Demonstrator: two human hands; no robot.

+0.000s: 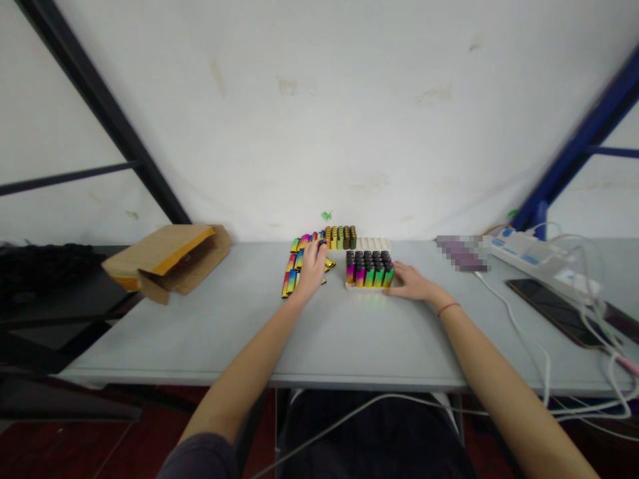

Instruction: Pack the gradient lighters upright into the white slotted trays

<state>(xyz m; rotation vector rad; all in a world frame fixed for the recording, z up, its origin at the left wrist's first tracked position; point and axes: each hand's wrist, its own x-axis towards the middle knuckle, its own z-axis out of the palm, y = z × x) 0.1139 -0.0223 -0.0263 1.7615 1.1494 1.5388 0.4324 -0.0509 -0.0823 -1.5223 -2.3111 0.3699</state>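
Currently, the person's left hand (310, 263) pinches a dark-topped lighter (323, 243) over the tabletop (349, 339), while the right hand (413, 283), fingers parted, touches the block of upright lighters (369, 270).

Soft, even light brightened the wall (319, 133) beyond the left hand (310, 263), while dimness filled the space below the tabletop (224, 332). Wide-angle distortion stretched the edges; blur softened detail; pixelation masked a patch (464, 253) right of the right hand (412, 283).
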